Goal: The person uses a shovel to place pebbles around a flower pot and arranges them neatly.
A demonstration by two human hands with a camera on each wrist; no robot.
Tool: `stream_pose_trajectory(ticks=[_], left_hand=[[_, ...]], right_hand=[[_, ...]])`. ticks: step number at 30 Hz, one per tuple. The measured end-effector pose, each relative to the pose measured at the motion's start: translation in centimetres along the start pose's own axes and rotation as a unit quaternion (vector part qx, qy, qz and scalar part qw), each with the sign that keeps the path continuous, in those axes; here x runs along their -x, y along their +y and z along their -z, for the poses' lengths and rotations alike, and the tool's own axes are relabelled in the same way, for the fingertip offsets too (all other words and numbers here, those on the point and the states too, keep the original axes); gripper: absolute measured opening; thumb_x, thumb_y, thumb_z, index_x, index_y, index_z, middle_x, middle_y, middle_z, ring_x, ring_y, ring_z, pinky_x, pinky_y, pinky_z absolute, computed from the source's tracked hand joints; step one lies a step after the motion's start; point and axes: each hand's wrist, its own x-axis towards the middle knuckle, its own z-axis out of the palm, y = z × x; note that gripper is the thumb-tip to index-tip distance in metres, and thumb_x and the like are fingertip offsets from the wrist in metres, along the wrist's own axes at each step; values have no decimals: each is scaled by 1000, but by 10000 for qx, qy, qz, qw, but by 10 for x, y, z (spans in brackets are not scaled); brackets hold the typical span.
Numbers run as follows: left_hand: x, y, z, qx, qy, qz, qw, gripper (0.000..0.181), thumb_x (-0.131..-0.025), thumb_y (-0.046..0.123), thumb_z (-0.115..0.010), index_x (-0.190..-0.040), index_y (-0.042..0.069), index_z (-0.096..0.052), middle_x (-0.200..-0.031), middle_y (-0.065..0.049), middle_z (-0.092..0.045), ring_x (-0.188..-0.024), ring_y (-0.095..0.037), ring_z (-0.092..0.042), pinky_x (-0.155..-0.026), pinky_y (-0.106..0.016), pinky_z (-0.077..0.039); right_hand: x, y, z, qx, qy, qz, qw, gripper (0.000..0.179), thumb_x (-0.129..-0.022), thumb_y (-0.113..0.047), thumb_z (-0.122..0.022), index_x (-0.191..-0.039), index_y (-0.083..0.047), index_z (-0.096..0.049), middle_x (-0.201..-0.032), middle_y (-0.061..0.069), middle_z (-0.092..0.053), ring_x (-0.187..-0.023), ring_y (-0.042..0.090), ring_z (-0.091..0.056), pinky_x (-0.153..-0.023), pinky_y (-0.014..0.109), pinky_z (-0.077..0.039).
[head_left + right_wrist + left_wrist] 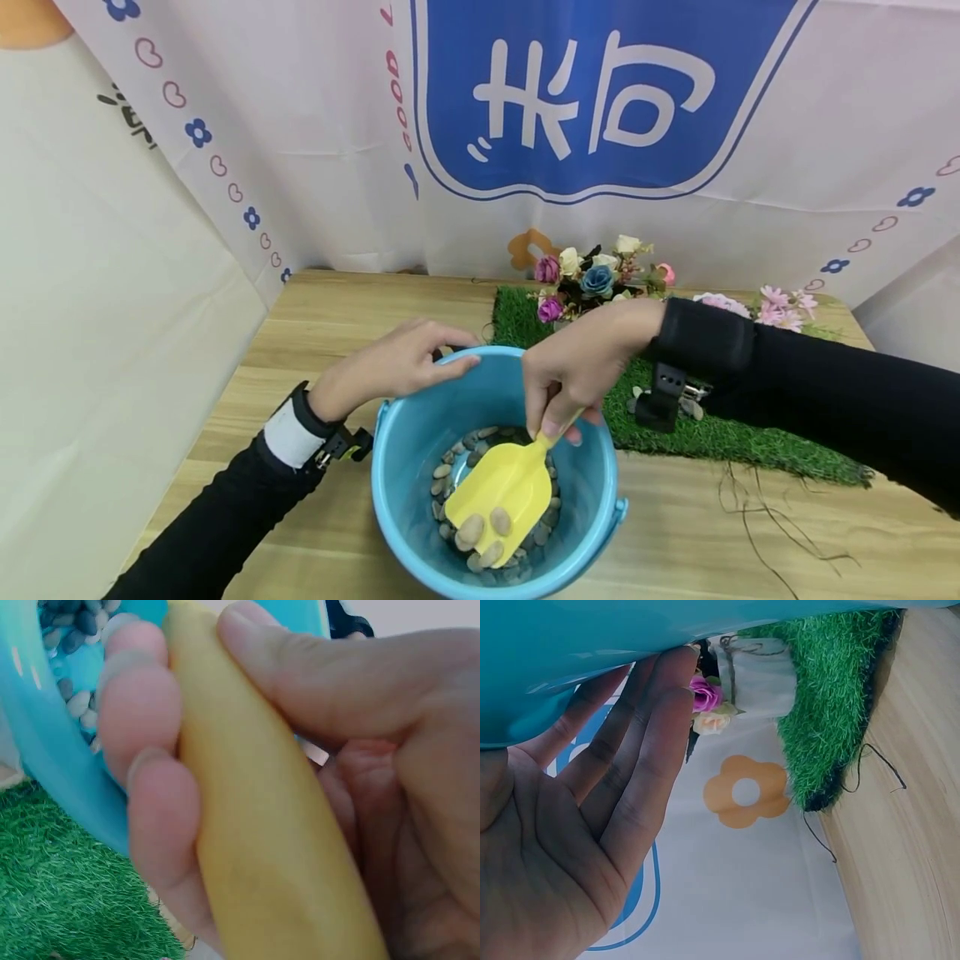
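Observation:
A light blue bucket stands on the table with grey and tan pebbles across its bottom. My right hand reaches over the far right of the rim and grips the handle of a yellow toy shovel. The scoop slopes down inside the bucket, and a few tan pebbles lie at its front edge. In the right wrist view, fingers and thumb wrap the thick yellow handle. My left hand holds the bucket's far left rim, thumb over the edge and fingers along the outside wall.
Behind the bucket lies a green artificial grass mat bearing a bunch of artificial flowers, pink flowers and several small stones. Dark loose threads lie on the wooden table. A printed cloth hangs behind.

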Motion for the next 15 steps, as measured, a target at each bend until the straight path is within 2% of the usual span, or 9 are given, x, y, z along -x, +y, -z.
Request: stream_pose_trajectory(ticks=[4, 7, 10, 15], left_hand=[[0, 0, 0, -2, -12, 34, 10000, 20, -107, 25, -56, -107, 15, -73, -89, 5, -66, -75, -9, -64, -69, -32, -56], [0, -1, -1, -7, -28, 82, 10000, 19, -106, 25, -56, -106, 16, -72, -89, 5, -66, -76, -9, -65, -69, -31, -56], [0, -1, -1, -26, -33, 96, 9999, 18, -106, 25, -56, -105, 17, -72, -89, 6, -65, -75, -9, -64, -69, -32, -55], [0, -1, -1, -84, 7, 108, 9999, 18, -107, 25, -56, -103, 18, -72, -89, 6, -66, -73, -10, -63, -68, -32, -54]], right_hand=[[6, 6, -2, -202, 59, 382, 9990, 25, -107, -11, -55, -97, -11, -78, -78, 3, -69, -62, 16, -63, -63, 30, -55], [11, 8, -2, -328, 163, 534, 9979, 23, -106, -12, -56, -98, -10, -78, -79, 3, -69, -63, 17, -64, -63, 31, -55], [20, 9, -2, -512, 350, 476, 9969, 22, -106, -13, -57, -104, -12, -79, -82, 4, -71, -64, 16, -64, -63, 31, -56], [41, 12, -4, -613, 746, 471, 9942, 22, -106, -15, -56, -109, -12, -78, -82, 0, -69, -61, 15, -59, -58, 26, -52]])
